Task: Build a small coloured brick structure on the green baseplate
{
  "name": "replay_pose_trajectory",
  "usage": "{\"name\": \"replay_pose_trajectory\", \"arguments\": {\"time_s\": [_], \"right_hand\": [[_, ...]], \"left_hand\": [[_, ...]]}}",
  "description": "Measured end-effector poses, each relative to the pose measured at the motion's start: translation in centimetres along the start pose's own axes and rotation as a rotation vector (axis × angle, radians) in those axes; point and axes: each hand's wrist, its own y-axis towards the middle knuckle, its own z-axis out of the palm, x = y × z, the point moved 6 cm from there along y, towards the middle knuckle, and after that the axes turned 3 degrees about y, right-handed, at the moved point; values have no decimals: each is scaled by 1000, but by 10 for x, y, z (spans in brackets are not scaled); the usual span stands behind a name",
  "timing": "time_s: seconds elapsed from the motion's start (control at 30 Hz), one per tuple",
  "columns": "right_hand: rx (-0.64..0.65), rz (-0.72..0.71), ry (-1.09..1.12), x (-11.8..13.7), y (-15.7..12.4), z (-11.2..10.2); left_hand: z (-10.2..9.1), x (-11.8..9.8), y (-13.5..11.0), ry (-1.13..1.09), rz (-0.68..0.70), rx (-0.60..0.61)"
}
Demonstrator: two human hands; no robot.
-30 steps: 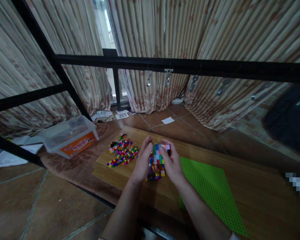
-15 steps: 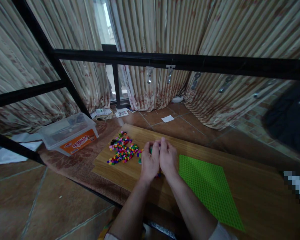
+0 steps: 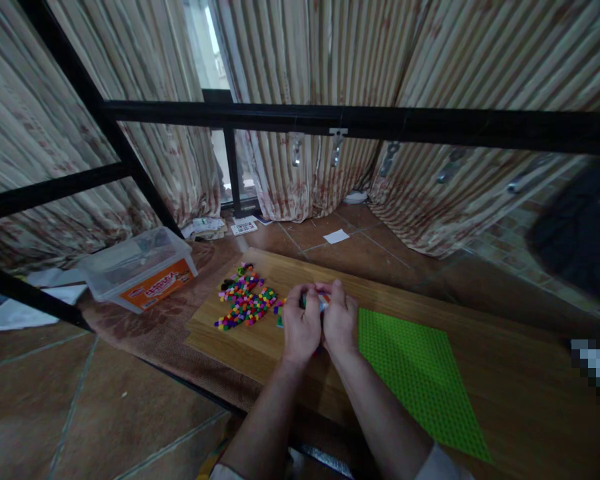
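Observation:
My left hand (image 3: 301, 328) and my right hand (image 3: 341, 323) are close together over the middle of the wooden board, with fingers curled inward. Between the fingertips a small cluster of building bricks (image 3: 324, 301) shows, with bits of white, orange and green; the hands hide most of it. Just left of my left hand lie a few loose bricks (image 3: 279, 309). Farther left is a spread-out heap of tiny multicoloured bricks (image 3: 250, 303). A bright green studded baseplate (image 3: 417, 373) lies flat to the right of my right hand.
The wooden board (image 3: 250, 343) rests on a reddish-brown cloth (image 3: 175, 337). A clear plastic tub (image 3: 139, 267) with an orange label stands at the left. Black metal bars (image 3: 280, 113) cross in front of striped curtains (image 3: 320, 60). White paper (image 3: 336, 237) lies on the tiled floor.
My hands have parted slightly at the fingertips and the right hand has tipped a little to the right, so the bricks between them show more. The heap and baseplate are unchanged.

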Motion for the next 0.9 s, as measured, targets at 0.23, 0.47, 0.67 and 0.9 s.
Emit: {"name": "replay_pose_trajectory", "arguments": {"time_s": [0.23,0.47,0.67,0.9], "right_hand": [[-13,4,71,-4,2,0],[-21,13,89,-9,2,-1],[-85,79,124,-7,3,-4],[-68,218,176,-18,5,-3]], "left_hand": [[-2,1,-1,6,6,-38],[-2,-1,0,32,22,-49],[-9,-2,1,-10,6,-148],[-10,7,4,-28,-39,-164]]}}
